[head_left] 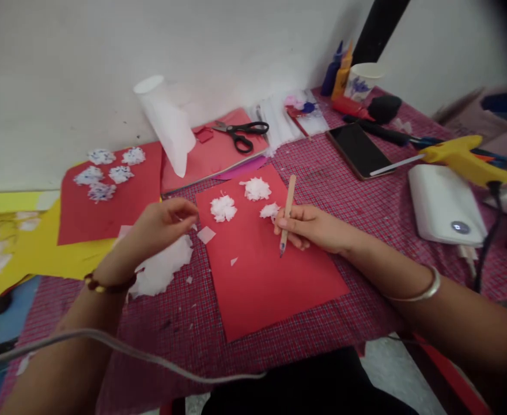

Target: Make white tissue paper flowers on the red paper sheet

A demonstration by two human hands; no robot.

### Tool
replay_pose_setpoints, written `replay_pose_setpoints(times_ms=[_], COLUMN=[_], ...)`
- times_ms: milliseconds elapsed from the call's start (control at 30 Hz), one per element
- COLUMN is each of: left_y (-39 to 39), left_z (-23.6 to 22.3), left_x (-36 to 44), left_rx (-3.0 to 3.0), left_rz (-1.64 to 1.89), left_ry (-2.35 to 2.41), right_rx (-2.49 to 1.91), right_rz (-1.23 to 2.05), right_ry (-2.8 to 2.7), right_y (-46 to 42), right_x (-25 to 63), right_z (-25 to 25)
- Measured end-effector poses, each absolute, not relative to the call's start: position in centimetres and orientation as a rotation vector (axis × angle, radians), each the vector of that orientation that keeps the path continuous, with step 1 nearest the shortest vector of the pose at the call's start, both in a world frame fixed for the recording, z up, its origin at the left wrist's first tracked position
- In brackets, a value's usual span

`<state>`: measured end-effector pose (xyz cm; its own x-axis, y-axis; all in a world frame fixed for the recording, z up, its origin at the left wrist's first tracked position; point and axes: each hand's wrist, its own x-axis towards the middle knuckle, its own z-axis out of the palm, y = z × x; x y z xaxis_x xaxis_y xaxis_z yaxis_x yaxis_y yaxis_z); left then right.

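My right hand grips a pencil-like wooden stick with a dark tip, pointing down over a red paper sheet. Beside those fingers lies a small white paper puff. Two fuller white paper puffs, one at the left and one at the back, rest on the same sheet. Above the sheet's left edge, my left hand has its fingers curled together; what they hold, if anything, is unclear. Beneath it are a pile of white tissue paper and a loose white square.
Blue-speckled puffs lie on another red sheet at left. Behind are black-handled scissors and a white paper roll. To the right are a phone, a yellow glue gun and a white power bank. A cable crosses in front.
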<state>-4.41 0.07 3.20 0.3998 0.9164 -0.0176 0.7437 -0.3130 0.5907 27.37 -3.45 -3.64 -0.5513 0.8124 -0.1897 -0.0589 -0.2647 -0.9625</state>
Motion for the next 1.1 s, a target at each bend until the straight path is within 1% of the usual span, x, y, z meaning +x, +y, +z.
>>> replay_pose_setpoints(times_ms=[167,267,333,367,467,500,567,633,833,1100], left_y=[-3.4,-4.1,-4.1,-4.0,-3.6,-3.4,-2.9,-2.6,-2.7,-3.1], left_z=[0.3,-0.8,-0.9,-0.7,0.4,0.8,1.5,1.7,1.4,1.3], left_x=[-4.7,-4.3,-3.9,-3.7,-2.4,-1.7,-0.2,1.5,5.4,5.6], left_rx=[2.795,2.863,2.754,2.637,1.935,1.646,1.19,0.978,0.947,0.934], left_rz=[0.147,0.087,0.181,0.293,0.757,0.867,0.953,0.94,0.848,0.821], left_ry=[1.161,1.251,1.395,1.489,1.645,1.602,1.444,1.31,1.188,1.107], right_rx=[-0.933,-0.938,-0.935,-0.93,-0.883,-0.851,-0.774,-0.721,-0.724,-0.762], right_rz=[1.878,1.873,1.872,1.864,1.755,1.697,1.576,1.482,1.334,1.305], right_ry=[-1.37,-1.371,-1.37,-1.366,-1.322,-1.302,-1.275,-1.285,-1.384,-1.404], right_y=[-3.4,-3.5,-3.5,-3.6,-3.6,-3.6,-3.9,-4.2,-5.0,-4.5], right_x=[27.3,27.3,27.3,27.2,26.8,26.6,26.3,26.0,25.8,26.0], right_z=[-4.0,-4.0,-3.9,-3.7,-3.2,-3.0,-2.6,-2.1,-1.1,-1.3])
